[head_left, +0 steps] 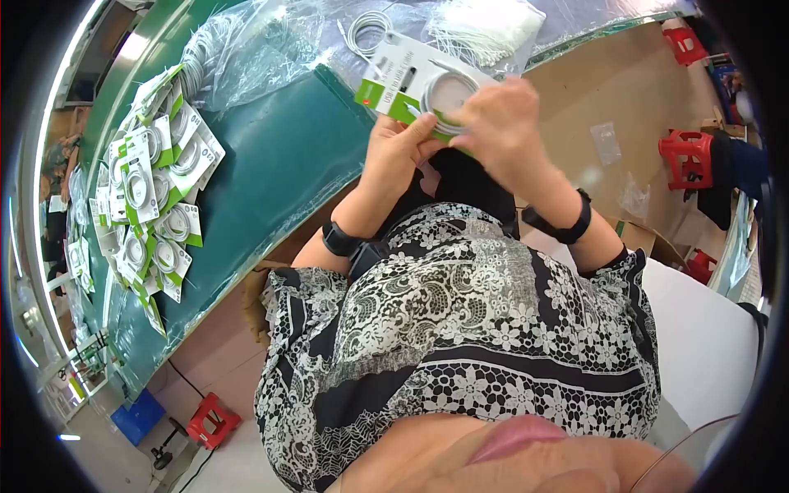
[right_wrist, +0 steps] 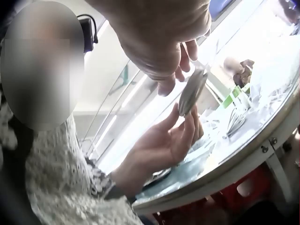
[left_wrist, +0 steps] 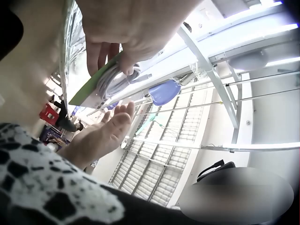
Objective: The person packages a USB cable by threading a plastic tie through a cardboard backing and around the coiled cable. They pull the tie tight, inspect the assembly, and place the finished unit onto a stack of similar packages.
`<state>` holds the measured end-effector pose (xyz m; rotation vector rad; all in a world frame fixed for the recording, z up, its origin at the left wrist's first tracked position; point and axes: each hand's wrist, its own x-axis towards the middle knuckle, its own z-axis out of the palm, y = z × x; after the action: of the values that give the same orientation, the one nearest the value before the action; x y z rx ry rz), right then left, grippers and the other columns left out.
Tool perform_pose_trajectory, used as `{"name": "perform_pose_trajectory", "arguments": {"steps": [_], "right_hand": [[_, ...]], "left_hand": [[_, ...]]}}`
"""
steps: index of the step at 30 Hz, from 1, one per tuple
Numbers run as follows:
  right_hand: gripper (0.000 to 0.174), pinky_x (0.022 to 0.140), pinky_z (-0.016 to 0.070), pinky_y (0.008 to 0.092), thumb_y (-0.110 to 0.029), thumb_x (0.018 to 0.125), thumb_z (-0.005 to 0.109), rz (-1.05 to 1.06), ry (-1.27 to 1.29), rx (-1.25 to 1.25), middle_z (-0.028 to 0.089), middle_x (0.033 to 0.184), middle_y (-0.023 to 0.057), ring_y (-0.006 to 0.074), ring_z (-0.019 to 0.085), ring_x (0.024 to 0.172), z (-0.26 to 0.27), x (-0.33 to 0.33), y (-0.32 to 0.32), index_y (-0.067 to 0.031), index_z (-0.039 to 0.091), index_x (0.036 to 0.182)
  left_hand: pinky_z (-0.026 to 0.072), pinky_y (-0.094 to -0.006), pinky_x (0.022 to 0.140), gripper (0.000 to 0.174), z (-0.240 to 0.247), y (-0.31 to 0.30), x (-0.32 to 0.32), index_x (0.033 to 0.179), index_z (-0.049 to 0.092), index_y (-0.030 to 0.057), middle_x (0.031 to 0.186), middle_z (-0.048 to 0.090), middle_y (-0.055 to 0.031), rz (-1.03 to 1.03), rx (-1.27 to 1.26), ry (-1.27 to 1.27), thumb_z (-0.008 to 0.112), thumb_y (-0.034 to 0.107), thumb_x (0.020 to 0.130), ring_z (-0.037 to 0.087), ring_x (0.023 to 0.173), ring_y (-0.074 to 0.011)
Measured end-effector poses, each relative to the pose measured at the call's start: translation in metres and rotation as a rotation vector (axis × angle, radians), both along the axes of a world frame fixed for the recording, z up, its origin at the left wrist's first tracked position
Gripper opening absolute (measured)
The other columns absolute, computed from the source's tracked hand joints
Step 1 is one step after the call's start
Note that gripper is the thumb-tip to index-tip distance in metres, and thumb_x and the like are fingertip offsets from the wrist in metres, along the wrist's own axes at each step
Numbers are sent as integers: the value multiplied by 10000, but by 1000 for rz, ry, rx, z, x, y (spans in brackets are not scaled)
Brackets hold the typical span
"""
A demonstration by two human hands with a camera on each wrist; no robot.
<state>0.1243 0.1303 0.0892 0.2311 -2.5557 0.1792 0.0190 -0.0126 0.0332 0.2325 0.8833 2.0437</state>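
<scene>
Head view: gripping a USB-C cable card (head_left: 399, 76) by its lower edge with the left hand (head_left: 394, 148), thumb pressed on the front. Raised in the air at the near edge of a green table (head_left: 271, 156), in front of the body, printed face up, tilted, with a white coiled cable (head_left: 426, 99) fastened on it. Bent at both elbows, with forearms slanting inward from either side and a black wristband (head_left: 335, 238) on the left, another on the right. Poised above the card's right side with the right hand (head_left: 505, 119), back of hand upward, fingers bent and slightly blurred.

Left wrist view: clasping the card between thumb and fingers, thumb over the coil, fingers behind. Right wrist view: holding from below with the left hand, palm turned upward; reaching down from above with the right, fingers loosely curved and unclenched, thumb apart from the coil. Cannot tell from any view whether touching the card with the right fingertips.

Also on the table: a heap of carded cables (head_left: 144, 185) at left, a loose white cable coil (head_left: 348, 37) just beyond the held card, and clear plastic bags (head_left: 263, 62) farther back.
</scene>
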Motion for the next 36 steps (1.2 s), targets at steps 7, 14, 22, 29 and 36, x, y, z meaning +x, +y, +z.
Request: {"name": "perform_pose_trajectory", "arguments": {"steps": [7, 14, 22, 29, 36], "right_hand": [[308, 900, 447, 330, -146, 857, 655, -163, -56, -1226, 611, 1083, 47, 158, 561, 1003, -23, 4, 53, -23, 605, 1135], [444, 826, 510, 278, -102, 851, 645, 201, -259, -1441, 591, 1181, 91, 137, 581, 1032, -70, -9, 20, -13, 507, 1263], [458, 837, 514, 283, -153, 872, 632, 410, -296, -1859, 606, 1148, 95, 148, 588, 1020, -99, -23, 26, -20, 482, 1283], [365, 839, 483, 286, -204, 900, 602, -203, -382, -1492, 604, 1099, 84, 145, 582, 967, -64, -25, 75, -69, 550, 1235], [330, 764, 468, 307, -70, 811, 571, -328, -394, -996, 613, 940, 107, 200, 594, 859, -46, -35, 36, -25, 507, 1132]], "left_hand": [[588, -361, 786, 299, 0, -5, -9, 1215, 479, 1, 1079, 619, -127, -110, 142, -19, 534, 33, 923, 651, 944, -241], [586, -368, 785, 249, -4, -5, -2, 1162, 524, -24, 1076, 626, -135, -132, 128, -36, 541, 53, 925, 654, 936, -240], [578, -339, 767, 238, -5, -3, -6, 1137, 550, -16, 1053, 640, -124, -43, 46, -30, 568, 73, 917, 662, 896, -211], [571, -314, 752, 247, -9, -2, -49, 1119, 562, -5, 1035, 646, -107, 37, -122, 242, 610, 85, 894, 660, 880, -188], [550, -270, 722, 266, -18, 19, -34, 1097, 561, -10, 998, 644, -74, 75, -211, 469, 648, 23, 847, 642, 851, -148]]}}
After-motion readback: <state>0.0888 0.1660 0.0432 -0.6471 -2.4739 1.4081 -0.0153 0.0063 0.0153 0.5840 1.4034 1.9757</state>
